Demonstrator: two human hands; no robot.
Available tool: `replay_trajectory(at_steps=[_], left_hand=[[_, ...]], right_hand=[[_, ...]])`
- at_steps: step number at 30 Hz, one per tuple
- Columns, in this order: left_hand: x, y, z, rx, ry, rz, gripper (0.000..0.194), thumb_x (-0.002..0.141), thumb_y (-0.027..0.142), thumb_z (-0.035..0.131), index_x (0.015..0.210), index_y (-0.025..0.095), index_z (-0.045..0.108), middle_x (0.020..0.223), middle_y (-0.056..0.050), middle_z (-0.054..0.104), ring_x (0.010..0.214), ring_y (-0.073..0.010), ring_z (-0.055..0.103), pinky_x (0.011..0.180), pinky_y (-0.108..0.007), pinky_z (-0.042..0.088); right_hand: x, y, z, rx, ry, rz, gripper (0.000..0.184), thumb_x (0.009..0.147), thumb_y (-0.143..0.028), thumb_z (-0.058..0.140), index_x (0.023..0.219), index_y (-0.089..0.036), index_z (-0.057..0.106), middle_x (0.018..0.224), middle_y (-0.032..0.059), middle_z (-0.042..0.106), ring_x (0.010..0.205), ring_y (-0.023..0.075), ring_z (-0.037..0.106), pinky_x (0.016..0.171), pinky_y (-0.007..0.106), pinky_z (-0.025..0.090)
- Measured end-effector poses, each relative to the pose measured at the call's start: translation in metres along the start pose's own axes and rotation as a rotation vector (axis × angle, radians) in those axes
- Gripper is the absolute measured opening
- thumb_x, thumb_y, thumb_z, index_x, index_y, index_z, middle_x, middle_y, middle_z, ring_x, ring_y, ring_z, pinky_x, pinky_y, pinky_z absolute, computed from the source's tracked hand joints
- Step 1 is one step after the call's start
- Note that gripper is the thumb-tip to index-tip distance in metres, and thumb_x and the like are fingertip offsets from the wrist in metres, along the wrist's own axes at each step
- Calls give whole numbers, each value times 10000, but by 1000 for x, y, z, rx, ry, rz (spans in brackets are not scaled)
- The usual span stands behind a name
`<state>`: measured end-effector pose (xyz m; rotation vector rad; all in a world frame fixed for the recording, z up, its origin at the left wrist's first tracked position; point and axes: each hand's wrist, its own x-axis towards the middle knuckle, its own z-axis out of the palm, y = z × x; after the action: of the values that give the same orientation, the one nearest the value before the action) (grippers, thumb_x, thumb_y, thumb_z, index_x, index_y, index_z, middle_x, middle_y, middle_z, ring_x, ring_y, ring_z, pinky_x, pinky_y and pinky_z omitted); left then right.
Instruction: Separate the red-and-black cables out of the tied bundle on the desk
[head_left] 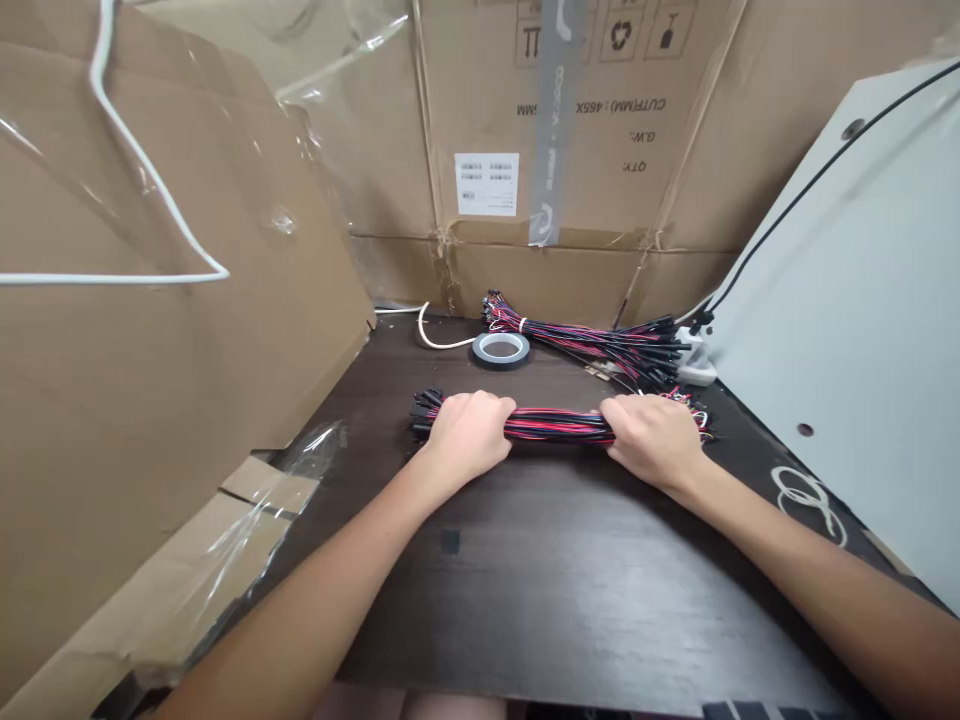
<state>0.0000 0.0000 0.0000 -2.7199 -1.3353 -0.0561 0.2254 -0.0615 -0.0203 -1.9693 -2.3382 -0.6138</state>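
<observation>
A bundle of red, black and blue wires (559, 424) with black connectors at its ends lies across the middle of the dark wooden table (540, 580). My left hand (469, 435) is wrapped round the bundle near its left end. My right hand (654, 438) grips the same bundle near its right end. Both hands rest on the table top. The black connectors stick out to the left of my left hand.
A second tied wire bundle (592, 342) lies behind, beside a roll of tape (500, 349) and a white cable (435, 338). Cardboard walls (187, 330) stand at left and back. A white panel (862, 300) leans at right, with white ties (806, 497) near it.
</observation>
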Motion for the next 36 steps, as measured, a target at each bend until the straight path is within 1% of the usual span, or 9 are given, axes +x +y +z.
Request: replay_trajectory(at_steps=[4, 6, 9, 12, 15, 18, 21, 28, 36], left_hand=[[-2, 0, 1, 12, 31, 13, 111, 790, 176, 532, 840, 200, 629, 852, -88, 696, 817, -305, 680, 655, -357, 476], [-2, 0, 1, 38, 36, 19, 139, 792, 180, 525, 873, 196, 637, 846, -91, 698, 805, -307, 680, 658, -363, 482], [-3, 0, 0, 58, 24, 20, 165, 777, 195, 528, 888, 189, 650, 827, -95, 697, 778, -316, 681, 645, -372, 491], [-3, 3, -4, 65, -6, 14, 194, 725, 192, 539, 866, 178, 672, 811, -108, 695, 766, -331, 682, 638, -387, 500], [-2, 5, -7, 66, -33, 16, 204, 713, 200, 542, 850, 173, 690, 807, -118, 694, 776, -337, 684, 651, -397, 509], [-1, 6, -8, 65, -36, 33, 214, 726, 220, 545, 864, 171, 701, 816, -123, 694, 789, -336, 685, 667, -402, 516], [0, 4, -7, 67, -51, 50, 225, 732, 235, 554, 881, 168, 708, 835, -130, 695, 804, -338, 685, 686, -409, 522], [-1, 5, -7, 50, -58, 61, 220, 743, 239, 560, 885, 169, 712, 873, -136, 697, 834, -336, 684, 715, -412, 521], [-4, 1, -6, 32, -39, 61, 223, 777, 185, 562, 973, 182, 667, 919, -112, 695, 852, -309, 677, 718, -392, 508]], right_hand=[[0, 2, 0, -18, 106, -48, 185, 769, -110, 460, 736, -150, 637, 722, 102, 652, 690, 205, 559, 617, 296, 264], [1, 3, -1, -19, 105, -67, 170, 748, -96, 468, 737, -148, 629, 734, 104, 653, 700, 205, 565, 617, 294, 268], [1, 2, -1, -15, 30, -49, 161, 741, -108, 481, 780, -143, 633, 749, 106, 669, 709, 213, 592, 599, 296, 255], [0, -1, -3, 10, -59, -2, 156, 797, -183, 484, 817, -146, 635, 774, 103, 690, 707, 221, 620, 569, 301, 224], [-1, -5, -6, 21, -145, 32, 194, 835, -261, 475, 849, -154, 636, 816, 98, 710, 735, 237, 650, 550, 304, 206], [0, -6, -9, 18, -219, 53, 213, 840, -282, 470, 888, -165, 642, 855, 96, 723, 766, 246, 670, 550, 306, 222], [1, -7, -13, 27, -250, 52, 212, 838, -285, 475, 894, -172, 646, 852, 96, 729, 749, 237, 676, 554, 303, 251], [-1, -9, -18, 31, -257, 41, 191, 821, -265, 495, 885, -169, 648, 848, 103, 731, 753, 250, 687, 569, 293, 302], [0, -9, -12, 29, -186, 20, 180, 855, -262, 475, 905, -167, 620, 886, 90, 723, 773, 223, 679, 546, 282, 271]])
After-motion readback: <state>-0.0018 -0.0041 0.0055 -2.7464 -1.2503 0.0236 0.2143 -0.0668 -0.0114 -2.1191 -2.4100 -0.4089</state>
